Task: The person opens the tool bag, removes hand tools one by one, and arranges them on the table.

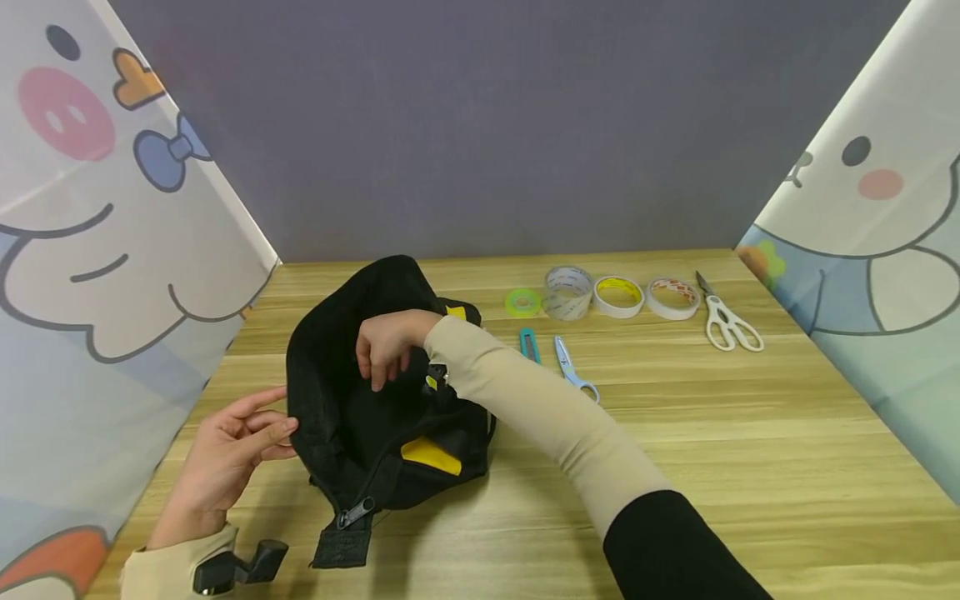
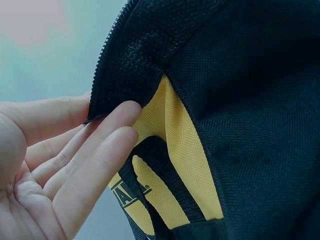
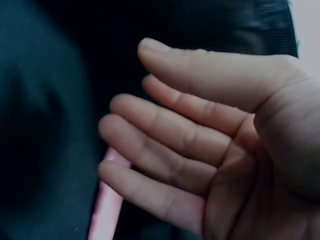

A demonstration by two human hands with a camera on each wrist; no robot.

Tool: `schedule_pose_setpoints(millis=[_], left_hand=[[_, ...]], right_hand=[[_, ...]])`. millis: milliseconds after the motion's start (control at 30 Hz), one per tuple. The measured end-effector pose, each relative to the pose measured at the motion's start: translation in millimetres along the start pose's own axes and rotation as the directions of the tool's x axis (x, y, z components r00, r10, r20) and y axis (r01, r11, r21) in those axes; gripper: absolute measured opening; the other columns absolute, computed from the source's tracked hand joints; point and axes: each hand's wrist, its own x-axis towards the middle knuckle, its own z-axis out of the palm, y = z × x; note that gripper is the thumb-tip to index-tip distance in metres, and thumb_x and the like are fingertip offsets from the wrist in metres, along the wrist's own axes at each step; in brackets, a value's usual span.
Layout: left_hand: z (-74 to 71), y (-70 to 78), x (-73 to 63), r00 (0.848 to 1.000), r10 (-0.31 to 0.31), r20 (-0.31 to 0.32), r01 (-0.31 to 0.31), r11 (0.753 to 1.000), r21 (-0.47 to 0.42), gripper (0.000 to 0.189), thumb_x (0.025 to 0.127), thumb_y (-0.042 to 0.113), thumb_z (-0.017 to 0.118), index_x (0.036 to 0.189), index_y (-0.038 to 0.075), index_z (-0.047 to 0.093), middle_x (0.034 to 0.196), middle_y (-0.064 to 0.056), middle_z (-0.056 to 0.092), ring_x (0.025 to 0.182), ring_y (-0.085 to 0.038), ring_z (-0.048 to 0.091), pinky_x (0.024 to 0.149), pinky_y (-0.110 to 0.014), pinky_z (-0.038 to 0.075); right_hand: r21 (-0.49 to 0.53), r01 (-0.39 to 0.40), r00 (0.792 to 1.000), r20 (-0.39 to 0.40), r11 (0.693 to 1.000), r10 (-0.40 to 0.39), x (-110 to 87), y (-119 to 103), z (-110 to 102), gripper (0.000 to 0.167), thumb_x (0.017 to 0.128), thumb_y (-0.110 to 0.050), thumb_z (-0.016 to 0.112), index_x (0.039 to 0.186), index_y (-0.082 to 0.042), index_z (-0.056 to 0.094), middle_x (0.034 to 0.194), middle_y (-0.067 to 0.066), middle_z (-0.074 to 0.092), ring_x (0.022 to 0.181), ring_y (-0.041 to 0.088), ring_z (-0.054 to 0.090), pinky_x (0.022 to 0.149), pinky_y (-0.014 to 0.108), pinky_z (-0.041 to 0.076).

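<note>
A black bag with yellow panels stands unzipped on the table, its mouth spread wide. At its left side my left hand pinches the zippered rim between thumb and fingers. In the left wrist view, the zip edge lies in that grip, and a yellow panel with black lettering shows below. My right hand reaches into the mouth, its fingers loosely bent with nothing held. Behind those fingers, in the right wrist view, a slim pink object lies against the dark cloth, partly hidden.
Right of the bag are a teal box cutter and blue scissors. Farther back stand a green tape roll, a clear tape roll, two white tape rolls and white-handled scissors. A grey panel closes the back.
</note>
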Motion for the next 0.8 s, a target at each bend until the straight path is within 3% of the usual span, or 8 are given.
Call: schedule_pose_setpoints(millis=[200,333,467,633,800], left_hand=[[0.3,-0.1,-3.0,0.999,-0.021,-0.025,0.021,1.000,0.002,0.049,0.096,-0.019,0.048,0.130,0.012,0.066,0.099,-0.006,0.075,0.078,-0.015,0.071,0.067,-0.032,0.063],[1.1,0.4,-2.8,0.999,-0.023,-0.032,0.023,1.000,-0.004,0.050,0.096,-0.020,0.048,0.130,0.011,0.066,0.099,-0.007,0.075,0.080,-0.015,0.071,0.068,-0.031,0.062],[1.9,1.1,-1.9,0.999,-0.009,-0.030,0.009,1.000,-0.004,0.050,0.096,-0.021,0.047,0.130,0.010,0.066,0.098,-0.008,0.075,0.082,-0.016,0.072,0.068,-0.031,0.062],[2.4,1.6,-2.4,0.999,0.010,-0.031,-0.010,1.000,0.000,0.051,0.095,-0.023,0.047,0.130,0.009,0.066,0.098,-0.008,0.075,0.081,-0.017,0.073,0.067,-0.031,0.062],[2.3,1.6,-4.1,0.999,0.023,-0.025,-0.024,1.000,-0.012,0.051,0.095,-0.023,0.046,0.131,0.007,0.065,0.098,-0.009,0.075,0.083,-0.017,0.073,0.068,-0.031,0.062]], right_hand=[[-0.146,-0.051,0.980,0.182,0.988,0.078,15.4,8.8,13.1,0.011,0.089,-0.010,0.077,0.100,-0.010,0.075,0.095,-0.001,0.069,0.081,0.012,0.066,0.071,0.026,0.057],[-0.279,-0.053,0.945,0.296,0.959,0.138,19.1,13.1,16.7,0.014,0.088,-0.012,0.077,0.102,-0.011,0.077,0.103,-0.004,0.070,0.092,0.009,0.059,0.080,0.021,0.052],[-0.424,-0.014,0.905,0.379,0.905,0.192,21.4,17.2,18.6,0.022,0.088,-0.017,0.077,0.110,-0.017,0.079,0.114,-0.009,0.069,0.104,0.005,0.053,0.091,0.015,0.045],[-0.461,-0.003,0.847,0.470,0.887,0.247,21.6,21.2,22.5,0.030,0.093,-0.013,0.069,0.121,-0.018,0.075,0.126,-0.007,0.066,0.111,0.004,0.053,0.093,0.013,0.045],[-0.508,0.026,0.811,0.514,0.861,0.278,22.1,24.1,26.6,0.039,0.094,-0.011,0.063,0.132,-0.018,0.068,0.136,-0.004,0.059,0.109,0.005,0.050,0.090,0.015,0.045]])
